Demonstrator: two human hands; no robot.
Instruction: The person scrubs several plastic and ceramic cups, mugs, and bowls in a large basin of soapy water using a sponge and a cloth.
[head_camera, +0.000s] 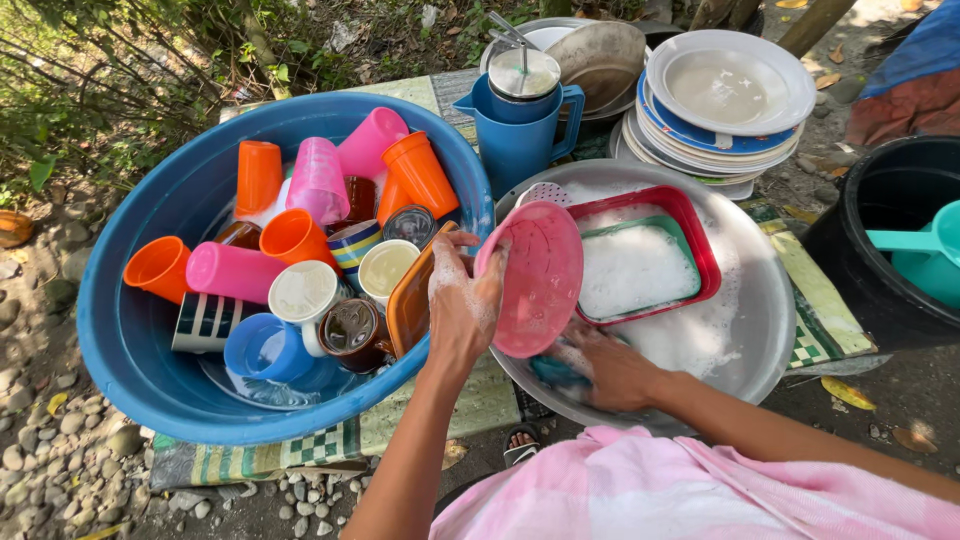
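My left hand (462, 305), soapy, grips a pink oval plastic lid (535, 275) by its left edge and holds it upright over the rim of a metal basin (765, 320). Low in the basin, my right hand (610, 370) presses a teal sponge (552, 370) against the lid's lower edge. In the suds lie a red rectangular container (700, 250) and a green one (680, 235) nested inside it. An orange-brown plate (408, 300) leans in the blue tub just left of my left hand.
A big blue tub (130, 330) holds several orange, pink and blue cups and mugs. Behind stand a blue pitcher (520, 130), a metal pan (600, 55) and stacked plates (725, 110). At right is a black bucket (860, 260) with a teal dipper (925, 250). Gravel lies around.
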